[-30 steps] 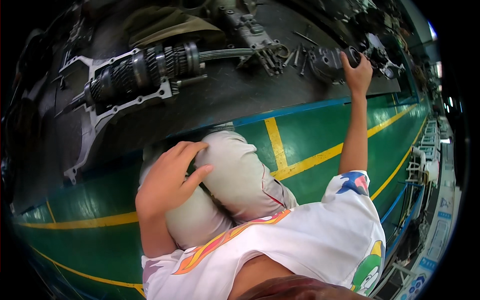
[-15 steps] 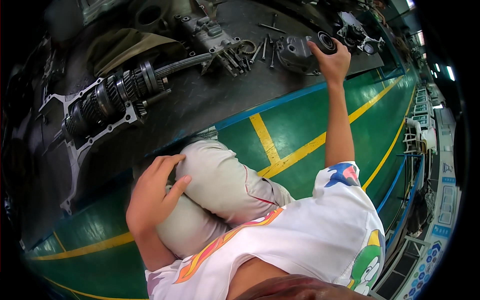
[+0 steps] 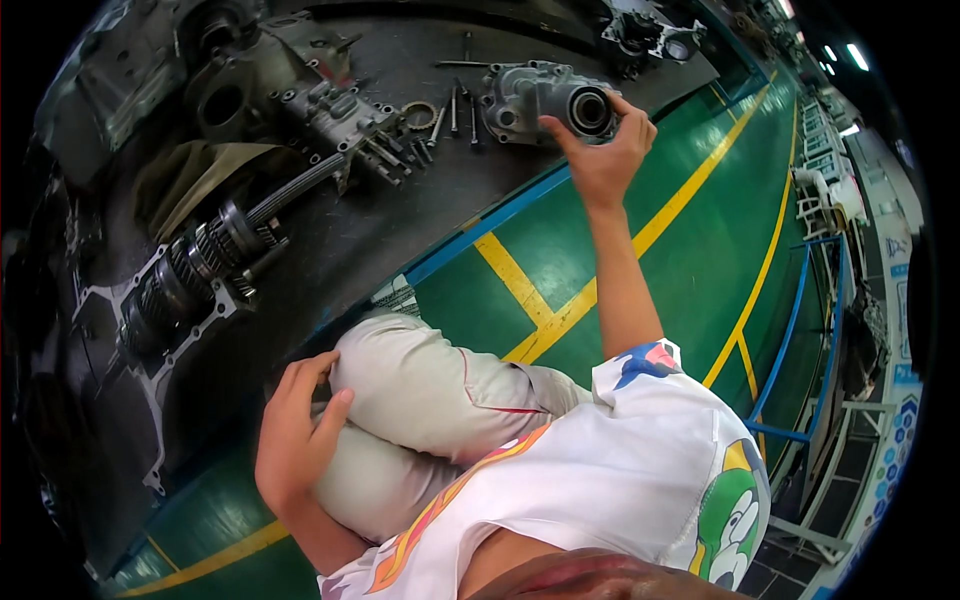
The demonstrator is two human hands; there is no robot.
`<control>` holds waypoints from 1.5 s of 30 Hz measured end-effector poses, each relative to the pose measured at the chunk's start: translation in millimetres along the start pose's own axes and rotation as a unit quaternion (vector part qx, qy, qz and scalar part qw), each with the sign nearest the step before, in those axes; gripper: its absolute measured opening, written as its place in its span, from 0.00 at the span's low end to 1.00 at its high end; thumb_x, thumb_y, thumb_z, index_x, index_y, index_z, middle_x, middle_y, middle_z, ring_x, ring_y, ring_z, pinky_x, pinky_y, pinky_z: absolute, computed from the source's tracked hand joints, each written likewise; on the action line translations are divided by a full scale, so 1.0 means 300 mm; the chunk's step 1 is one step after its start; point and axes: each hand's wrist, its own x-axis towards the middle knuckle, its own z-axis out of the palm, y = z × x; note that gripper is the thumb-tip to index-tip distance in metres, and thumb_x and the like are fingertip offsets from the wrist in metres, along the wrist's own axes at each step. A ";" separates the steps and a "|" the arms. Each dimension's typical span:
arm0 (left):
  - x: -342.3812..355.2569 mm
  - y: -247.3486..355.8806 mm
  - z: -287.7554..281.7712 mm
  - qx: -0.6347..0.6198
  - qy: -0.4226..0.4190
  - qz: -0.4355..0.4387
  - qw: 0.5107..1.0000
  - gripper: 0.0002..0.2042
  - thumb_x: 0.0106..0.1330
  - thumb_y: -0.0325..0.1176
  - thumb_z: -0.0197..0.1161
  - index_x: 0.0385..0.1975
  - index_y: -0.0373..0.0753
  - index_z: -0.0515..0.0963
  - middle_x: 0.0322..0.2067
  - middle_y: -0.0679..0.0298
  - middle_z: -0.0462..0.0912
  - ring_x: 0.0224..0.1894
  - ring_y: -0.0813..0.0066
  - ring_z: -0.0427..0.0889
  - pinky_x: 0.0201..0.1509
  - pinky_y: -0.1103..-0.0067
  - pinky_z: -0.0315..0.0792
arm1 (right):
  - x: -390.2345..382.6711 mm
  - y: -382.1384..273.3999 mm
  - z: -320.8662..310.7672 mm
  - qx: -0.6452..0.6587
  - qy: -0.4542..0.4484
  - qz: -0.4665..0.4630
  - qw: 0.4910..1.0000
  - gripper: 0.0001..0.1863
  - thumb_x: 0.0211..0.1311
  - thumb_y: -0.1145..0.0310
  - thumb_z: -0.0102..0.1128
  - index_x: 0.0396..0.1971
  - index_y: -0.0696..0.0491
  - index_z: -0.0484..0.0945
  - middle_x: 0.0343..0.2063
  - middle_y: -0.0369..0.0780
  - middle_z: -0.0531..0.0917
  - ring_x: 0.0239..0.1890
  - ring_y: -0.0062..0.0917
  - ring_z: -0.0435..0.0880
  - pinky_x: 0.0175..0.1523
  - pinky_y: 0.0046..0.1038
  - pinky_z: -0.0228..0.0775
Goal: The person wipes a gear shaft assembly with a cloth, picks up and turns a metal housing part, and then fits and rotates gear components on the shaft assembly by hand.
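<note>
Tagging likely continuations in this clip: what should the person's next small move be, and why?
Probably bring the left hand up to the free side of the grey housing. Only the right hand has its grip on it, at the round end near the work surface's blue edge, while the left hand is by the knees, apparently empty; a second hold may steady it.

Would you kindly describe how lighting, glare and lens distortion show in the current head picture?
Head view: the fisheye bows the yellow floor line at right, and the rim goes black; head view: ceiling lamp glares white, while the gear shaft assembly sits in dimmer light; head view: the right hand and cast gearbox housing look fairly sharp.
</note>
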 end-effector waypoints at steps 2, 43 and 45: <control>0.005 -0.005 -0.001 0.009 0.001 0.004 1.000 0.22 0.73 0.27 0.68 0.66 0.31 0.82 0.55 0.50 0.86 0.56 0.57 0.87 0.66 0.69 0.78 | -0.004 -0.020 -0.001 0.009 -0.006 0.009 1.000 0.44 0.42 0.46 0.98 0.55 0.55 0.85 0.50 0.39 0.86 0.58 0.40 0.79 0.67 0.41 0.71; -0.025 -0.053 -0.022 0.027 0.015 0.051 0.998 0.22 0.74 0.31 0.71 0.66 0.33 0.82 0.55 0.50 0.86 0.54 0.53 0.88 0.62 0.68 0.80 | 0.144 0.189 0.212 0.060 -0.181 0.239 0.952 0.49 0.49 0.29 0.87 0.58 0.54 0.83 0.59 0.49 0.85 0.66 0.50 0.79 0.72 0.52 0.71; -0.028 -0.055 -0.024 0.032 0.017 0.049 0.998 0.22 0.74 0.31 0.71 0.66 0.33 0.82 0.55 0.49 0.86 0.55 0.52 0.88 0.62 0.68 0.80 | 0.191 0.229 0.238 0.049 -0.182 0.239 0.953 0.51 0.49 0.28 0.87 0.58 0.57 0.85 0.58 0.52 0.86 0.65 0.50 0.81 0.72 0.50 0.73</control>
